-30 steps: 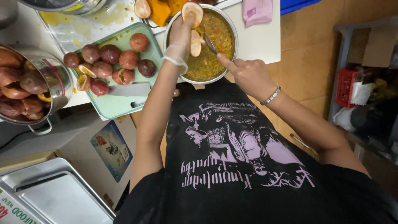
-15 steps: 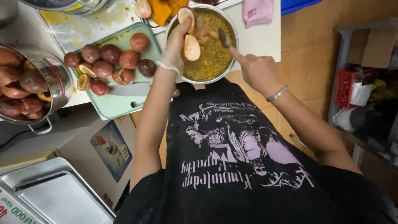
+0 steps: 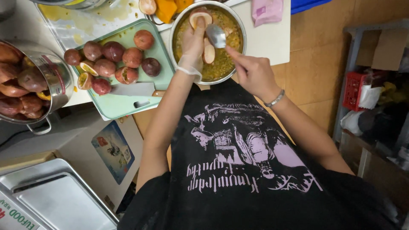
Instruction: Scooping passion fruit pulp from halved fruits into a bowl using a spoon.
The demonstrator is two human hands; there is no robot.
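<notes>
My left hand (image 3: 192, 47), in a clear glove, holds passion fruit halves (image 3: 201, 18) over a steel bowl (image 3: 174, 30) of yellow pulp. One half faces up at the fingertips and another (image 3: 209, 53) sits lower by the palm. My right hand (image 3: 252, 72), bare with a bracelet at the wrist, grips a metal spoon (image 3: 216, 35) whose bowl hovers over the pulp just right of the fruit halves. Whole and cut purple passion fruits (image 3: 111, 61) lie on a pale green cutting board (image 3: 123, 104) to the left, with a knife (image 3: 135, 90) beside them.
A large steel pot (image 3: 57, 81) of empty fruit shells stands at the far left. Metal trays (image 3: 51, 198) sit low on the left. A pink cloth (image 3: 267, 10) lies on the white counter. Shelves with a red crate (image 3: 354, 89) stand at the right.
My right hand has swung the spoon leftward from the bowl's right rim to beside the fruit halves. My left hand stays over the bowl, its fruit halves slightly shifted.
</notes>
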